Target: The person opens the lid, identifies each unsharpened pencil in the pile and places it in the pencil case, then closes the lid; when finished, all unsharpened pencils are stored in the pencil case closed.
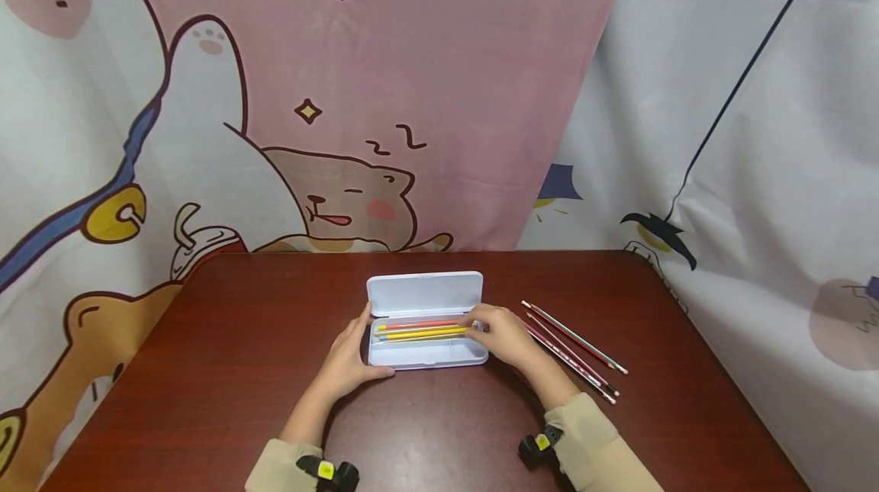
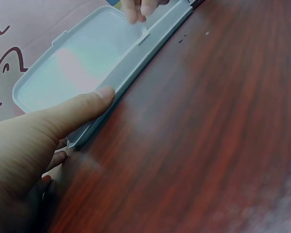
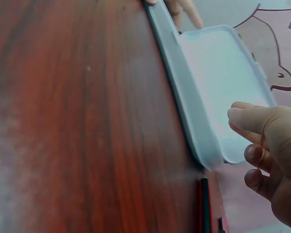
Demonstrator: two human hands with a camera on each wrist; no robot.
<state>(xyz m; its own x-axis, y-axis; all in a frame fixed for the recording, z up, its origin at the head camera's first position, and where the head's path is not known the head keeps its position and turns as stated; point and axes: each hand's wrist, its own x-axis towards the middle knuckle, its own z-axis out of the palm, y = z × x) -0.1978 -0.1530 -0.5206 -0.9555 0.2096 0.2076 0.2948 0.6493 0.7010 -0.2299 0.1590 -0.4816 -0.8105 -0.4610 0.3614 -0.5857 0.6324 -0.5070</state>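
Observation:
A white pencil case [image 1: 429, 364] lies on the table with its lid [image 1: 426, 294] raised at the back. Inside, orange and yellow pencils [image 1: 419, 335] lie lengthwise. My left hand [image 1: 349, 355] grips the left end of the case, its thumb along the front wall and its fingers at the side and back. Over the right end, by the pencils' ends, hovers my right hand [image 1: 500, 333]. In the right wrist view, this hand [image 3: 276, 150] has loosely bent fingers, and no pencil shows between them. Its fingertips partly cover the pencil ends in the head view.
Several more pencils [image 1: 570, 334], red, dark red and green-striped, lie slanted on the brown table [image 1: 426, 431] to the right of the case, beside my right forearm. A printed cloth [image 1: 467, 95] hangs behind the table.

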